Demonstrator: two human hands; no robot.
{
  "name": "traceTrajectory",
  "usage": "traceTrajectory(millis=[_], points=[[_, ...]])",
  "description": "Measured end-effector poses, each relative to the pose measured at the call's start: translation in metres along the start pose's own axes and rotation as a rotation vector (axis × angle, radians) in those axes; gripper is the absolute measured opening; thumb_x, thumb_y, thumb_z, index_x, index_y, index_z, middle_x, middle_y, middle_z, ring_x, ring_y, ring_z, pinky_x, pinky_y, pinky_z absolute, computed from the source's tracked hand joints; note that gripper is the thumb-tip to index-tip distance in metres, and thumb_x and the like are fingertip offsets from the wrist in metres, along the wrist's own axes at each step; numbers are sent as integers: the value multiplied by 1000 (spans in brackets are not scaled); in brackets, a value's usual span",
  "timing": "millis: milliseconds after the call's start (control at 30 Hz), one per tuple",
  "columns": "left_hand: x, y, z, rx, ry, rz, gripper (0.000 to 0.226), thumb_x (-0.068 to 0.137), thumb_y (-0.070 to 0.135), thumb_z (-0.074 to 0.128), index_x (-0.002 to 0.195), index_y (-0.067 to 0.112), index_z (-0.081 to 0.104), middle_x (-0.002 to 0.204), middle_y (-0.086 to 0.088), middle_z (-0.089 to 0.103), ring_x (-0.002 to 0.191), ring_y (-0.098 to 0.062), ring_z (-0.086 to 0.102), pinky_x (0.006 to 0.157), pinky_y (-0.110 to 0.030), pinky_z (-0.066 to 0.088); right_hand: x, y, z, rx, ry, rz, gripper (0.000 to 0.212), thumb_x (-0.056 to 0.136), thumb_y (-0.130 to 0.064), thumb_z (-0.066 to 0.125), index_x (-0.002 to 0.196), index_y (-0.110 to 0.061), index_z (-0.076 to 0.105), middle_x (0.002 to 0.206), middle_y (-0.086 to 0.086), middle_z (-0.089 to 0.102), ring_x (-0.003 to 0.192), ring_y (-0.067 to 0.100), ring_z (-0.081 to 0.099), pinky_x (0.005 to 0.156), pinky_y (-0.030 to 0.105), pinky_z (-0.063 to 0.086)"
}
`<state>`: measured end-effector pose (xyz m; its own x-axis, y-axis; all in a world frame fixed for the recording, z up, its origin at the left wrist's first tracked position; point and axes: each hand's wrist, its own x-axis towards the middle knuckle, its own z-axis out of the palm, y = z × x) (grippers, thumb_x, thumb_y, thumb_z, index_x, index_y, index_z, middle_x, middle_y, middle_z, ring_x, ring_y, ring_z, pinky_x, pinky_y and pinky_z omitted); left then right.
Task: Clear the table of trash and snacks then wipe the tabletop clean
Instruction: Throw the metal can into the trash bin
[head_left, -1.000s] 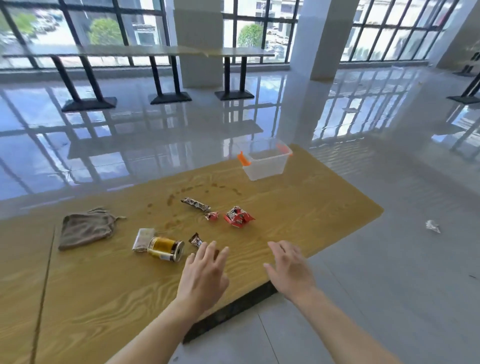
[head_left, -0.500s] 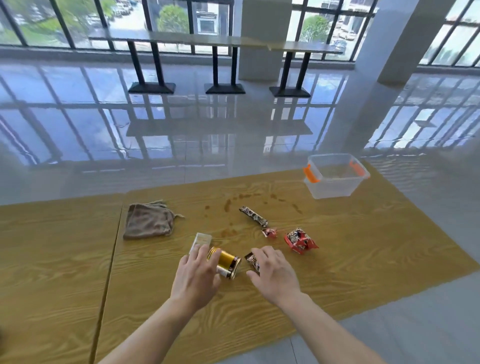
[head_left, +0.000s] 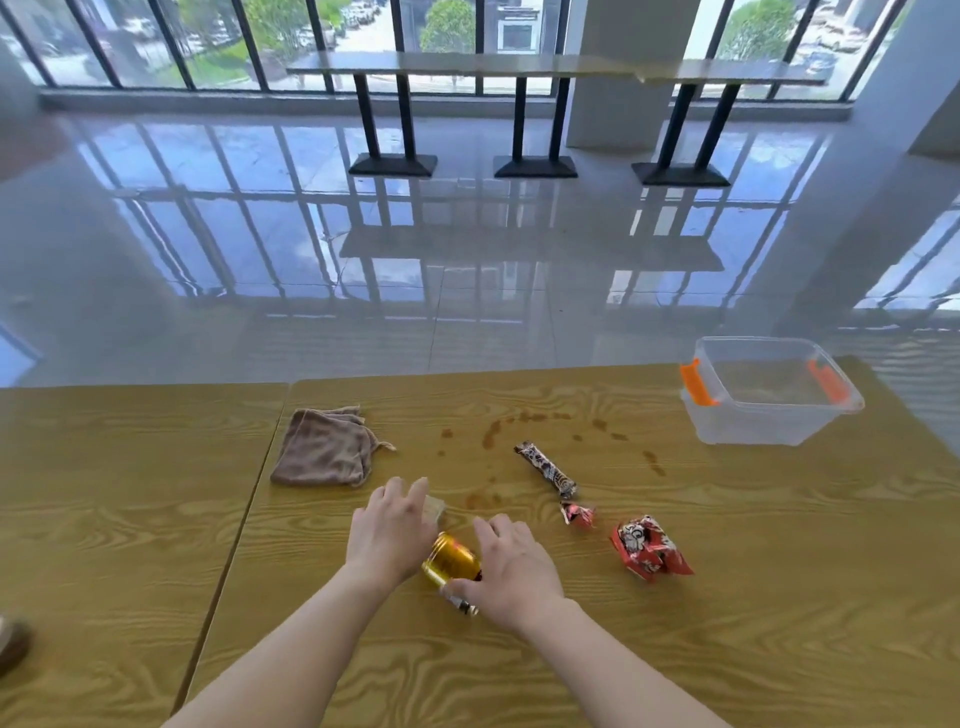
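Observation:
A gold can (head_left: 451, 564) lies on its side on the wooden table (head_left: 727, 639), between my two hands. My left hand (head_left: 392, 532) rests beside the can with its fingers over a pale packet (head_left: 434, 507); whether it grips the packet is hidden. My right hand (head_left: 511, 569) is on the can's right, thumb and fingers closed on a small dark wrapper (head_left: 461, 604) that sticks out below the thumb. To the right lie a long dark snack bar (head_left: 548, 470), a small red wrapper (head_left: 577, 514) and a crumpled red snack bag (head_left: 649, 548). A brown cloth (head_left: 324, 452) lies at the far left.
A clear plastic bin (head_left: 748, 434) with orange handles stands at the table's far right corner. Brown stains (head_left: 493, 431) mark the wood beyond the wrappers. A seam (head_left: 234, 545) joins a second table on the left. Glossy floor and black-legged tables lie beyond.
The view has swung left and closer over the table. Both hands came forward from the near edge onto the can and the wrappers beside it. The can has turned end-on towards me.

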<state>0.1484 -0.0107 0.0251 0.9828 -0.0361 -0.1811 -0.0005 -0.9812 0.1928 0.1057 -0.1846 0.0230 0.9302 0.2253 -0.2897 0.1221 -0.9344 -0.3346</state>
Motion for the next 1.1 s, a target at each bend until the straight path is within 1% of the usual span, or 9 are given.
traceTrajectory(millis=[100, 167, 233, 333, 533, 633, 800, 933, 1100], points=[[20, 3, 8, -109, -114, -133, 61, 92, 45, 50, 147, 27, 32, 140, -9, 45, 122, -29, 47, 92, -43, 46, 6, -4, 11, -21, -54, -16, 93, 80, -68, 64, 150, -20, 28, 144, 5, 41, 130, 28, 38, 105, 43, 40], [31, 4, 14, -175, -182, -202, 62, 91, 47, 50, 148, 27, 33, 141, -9, 45, 123, -30, 49, 93, -42, 46, 6, -5, 18, -23, -59, -23, 87, 83, -59, 67, 150, -20, 27, 142, 5, 42, 127, 29, 40, 105, 42, 40], [41, 3, 21, -186, -231, -211, 60, 91, 47, 50, 145, 27, 37, 138, -9, 47, 120, -30, 51, 91, -42, 47, 5, -6, 26, 12, -49, -17, 77, 87, -48, 66, 148, -19, 29, 139, 6, 44, 122, 28, 42, 104, 40, 39], [54, 0, 29, -159, -258, -164, 58, 87, 50, 60, 138, 27, 45, 131, -7, 51, 114, -27, 55, 85, -39, 51, 1, -6, 34, 51, -19, 30, 74, 87, -44, 65, 148, -17, 31, 134, 7, 47, 117, 27, 43, 104, 37, 39], [63, -7, 35, -54, -252, -43, 58, 77, 45, 75, 128, 28, 53, 117, -3, 48, 109, -25, 50, 83, -37, 51, -5, 5, 33, 69, 59, 131, 78, 82, -49, 65, 148, -20, 34, 126, 5, 52, 111, 24, 47, 99, 33, 42], [60, -14, 39, -32, -241, 7, 54, 77, 36, 73, 126, 27, 53, 107, 0, 41, 106, -23, 47, 77, -33, 48, -6, 8, 28, 80, 114, 181, 79, 80, -49, 64, 148, -21, 35, 124, 5, 52, 110, 23, 47, 97, 32, 42], [54, -15, 37, -56, -196, 74, 52, 77, 31, 68, 125, 27, 52, 106, 0, 43, 103, -21, 48, 74, -32, 46, -6, 8, 17, 116, 182, 248, 75, 81, -48, 66, 145, -22, 37, 122, 4, 53, 108, 22, 47, 95, 32, 43], [48, -8, 26, -84, -155, 156, 46, 76, 30, 65, 121, 27, 54, 99, 2, 40, 100, -20, 46, 71, -32, 44, -13, 6, 8, 137, 232, 314, 74, 82, -48, 67, 145, -22, 37, 122, 4, 53, 109, 21, 47, 95, 32, 42], [36, 10, 11, -101, -136, 269, 48, 74, 32, 65, 121, 28, 55, 100, 2, 42, 99, -21, 47, 72, -35, 48, -34, 2, 4, 139, 297, 402, 75, 80, -47, 69, 144, -22, 38, 121, 5, 53, 108, 22, 48, 93, 32, 43]])
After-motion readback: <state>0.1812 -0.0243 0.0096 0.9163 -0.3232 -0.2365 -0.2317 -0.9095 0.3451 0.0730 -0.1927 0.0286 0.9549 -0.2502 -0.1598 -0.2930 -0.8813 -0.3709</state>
